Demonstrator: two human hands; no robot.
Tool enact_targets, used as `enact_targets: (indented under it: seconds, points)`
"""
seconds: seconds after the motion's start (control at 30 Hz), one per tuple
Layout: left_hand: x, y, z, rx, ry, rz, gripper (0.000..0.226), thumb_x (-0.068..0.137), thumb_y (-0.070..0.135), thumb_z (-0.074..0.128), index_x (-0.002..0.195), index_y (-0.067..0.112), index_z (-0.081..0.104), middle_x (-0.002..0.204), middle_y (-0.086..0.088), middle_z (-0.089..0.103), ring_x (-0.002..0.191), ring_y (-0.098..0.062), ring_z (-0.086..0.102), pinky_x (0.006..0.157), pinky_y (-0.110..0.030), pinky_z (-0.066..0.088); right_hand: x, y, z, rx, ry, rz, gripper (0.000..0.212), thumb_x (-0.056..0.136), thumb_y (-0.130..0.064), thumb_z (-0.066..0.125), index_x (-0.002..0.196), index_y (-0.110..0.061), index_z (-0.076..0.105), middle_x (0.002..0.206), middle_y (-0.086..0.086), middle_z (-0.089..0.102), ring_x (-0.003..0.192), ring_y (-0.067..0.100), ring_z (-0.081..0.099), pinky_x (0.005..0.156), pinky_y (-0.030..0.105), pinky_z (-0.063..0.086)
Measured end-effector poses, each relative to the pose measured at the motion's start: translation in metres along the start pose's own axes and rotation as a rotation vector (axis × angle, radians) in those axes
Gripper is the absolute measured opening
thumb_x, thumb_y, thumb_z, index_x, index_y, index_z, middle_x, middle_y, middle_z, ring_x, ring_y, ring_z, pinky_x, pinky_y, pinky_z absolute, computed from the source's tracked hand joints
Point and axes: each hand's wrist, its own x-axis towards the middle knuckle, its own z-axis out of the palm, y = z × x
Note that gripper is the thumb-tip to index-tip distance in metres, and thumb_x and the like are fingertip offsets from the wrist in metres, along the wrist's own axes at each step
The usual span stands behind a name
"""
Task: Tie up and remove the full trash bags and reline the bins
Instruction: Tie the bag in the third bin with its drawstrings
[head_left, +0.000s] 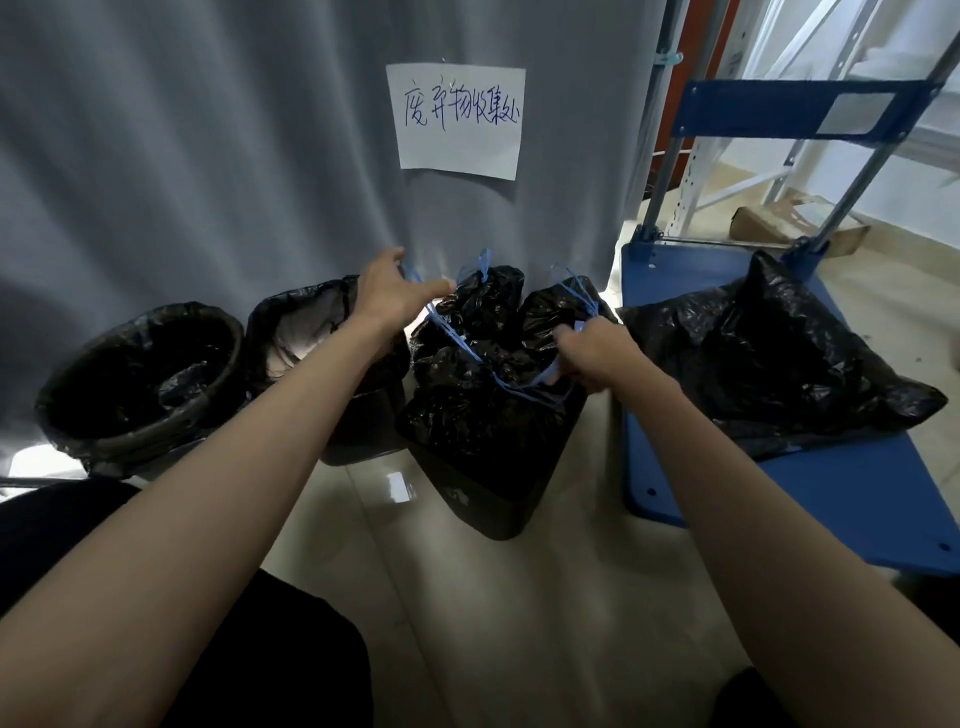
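A full black trash bag (483, 384) sits in a dark square bin (493, 499) on the floor at the centre. Blue drawstrings (457, 338) run across the bag's gathered top. My left hand (389, 291) pinches one blue string above the bag's left side and holds it taut. My right hand (597, 353) grips the other blue string at the bag's right edge. Left of this bin stand two more bins lined with black bags: a middle one (311, 322) and a round one (140, 374).
A blue platform trolley (831, 493) stands at the right with a filled black bag (769, 353) lying on its deck. A grey curtain (208, 156) with a handwritten paper sign (460, 119) hangs behind the bins. A cardboard box (795, 223) lies on the floor beyond the trolley.
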Motion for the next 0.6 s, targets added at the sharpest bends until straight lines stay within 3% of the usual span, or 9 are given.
enact_targets:
  seconds: [0.07,0.13,0.17,0.23,0.3,0.37,0.43,0.53,0.6]
  points:
    - [0.0,0.005,-0.002,0.124,0.014,0.066,0.087,0.075,0.034,0.081,0.146,0.013,0.037,0.148,-0.009,0.035,0.134,-0.026,0.039,0.113,-0.036,0.032,-0.002,-0.001,0.0,-0.296,0.063,-0.039,0.022,0.087,-0.031,0.058,0.096,-0.011,0.057,0.106,0.013,0.06,0.087,0.028,0.057,0.088,0.044,0.048]
    - [-0.002,0.009,-0.003,0.355,0.08,0.248,0.08,0.078,0.027,0.076,0.147,0.017,0.036,0.154,-0.008,0.024,0.139,-0.028,0.028,0.117,-0.037,0.025,-0.005,-0.004,0.002,-0.457,0.164,-0.081,0.045,0.083,-0.025,0.069,0.122,-0.014,0.051,0.128,0.013,0.048,0.116,0.035,0.048,0.099,0.049,0.039]
    - [-0.003,0.011,-0.002,0.445,0.067,0.361,0.074,0.08,0.022,0.073,0.146,0.021,0.039,0.155,-0.007,0.024,0.14,-0.028,0.026,0.118,-0.038,0.023,-0.007,-0.005,0.003,-0.492,0.278,-0.133,0.052,0.082,-0.022,0.072,0.127,-0.014,0.048,0.131,0.014,0.045,0.121,0.037,0.044,0.101,0.049,0.037]
    - [-0.006,0.013,0.004,0.581,-0.078,0.536,0.059,0.084,0.016,0.068,0.139,0.024,0.049,0.149,-0.004,0.04,0.137,-0.025,0.034,0.114,-0.036,0.026,-0.009,-0.011,0.006,-0.534,0.427,-0.275,0.043,0.081,-0.021,0.072,0.12,-0.015,0.055,0.126,0.011,0.05,0.119,0.034,0.046,0.098,0.045,0.035]
    - [-0.008,0.01,0.015,0.687,-0.223,0.596,0.049,0.085,0.012,0.064,0.132,0.023,0.056,0.133,-0.001,0.059,0.127,-0.023,0.049,0.107,-0.034,0.033,-0.009,-0.016,0.011,-0.51,0.283,-0.33,0.026,0.082,-0.034,0.07,0.102,-0.018,0.065,0.108,0.005,0.061,0.109,0.028,0.053,0.097,0.043,0.033]
    - [-0.011,0.003,0.024,0.788,-0.306,0.589,0.039,0.086,0.013,0.062,0.123,0.022,0.058,0.117,0.003,0.068,0.114,-0.021,0.057,0.098,-0.031,0.036,-0.014,-0.019,0.02,-0.519,0.029,-0.275,0.041,0.078,-0.054,0.069,0.092,-0.016,0.063,0.094,0.001,0.061,0.098,0.024,0.055,0.098,0.043,0.032]
    - [-0.011,-0.006,0.03,0.871,-0.364,0.574,0.027,0.087,0.02,0.064,0.114,0.022,0.058,0.108,0.003,0.069,0.106,-0.022,0.058,0.094,-0.031,0.037,-0.019,-0.016,0.03,-0.565,-0.093,-0.249,0.052,0.073,-0.059,0.073,0.091,-0.015,0.054,0.093,0.002,0.054,0.095,0.025,0.053,0.094,0.042,0.035]
    - [-0.008,-0.015,0.031,0.872,-0.451,0.525,0.016,0.087,0.03,0.067,0.099,0.023,0.058,0.095,0.001,0.066,0.097,-0.024,0.059,0.083,-0.036,0.044,-0.021,-0.005,0.036,-0.511,-0.117,-0.249,0.041,0.08,-0.038,0.076,0.096,-0.011,0.049,0.099,0.007,0.055,0.098,0.033,0.059,0.086,0.039,0.047]
    - [-0.006,-0.016,0.03,0.816,-0.486,0.496,0.01,0.087,0.03,0.068,0.088,0.023,0.06,0.087,0.003,0.061,0.092,-0.023,0.06,0.076,-0.034,0.046,-0.02,-0.005,0.035,-0.413,-0.115,-0.213,0.032,0.083,-0.023,0.074,0.102,-0.006,0.054,0.103,0.014,0.061,0.093,0.035,0.064,0.084,0.045,0.055]
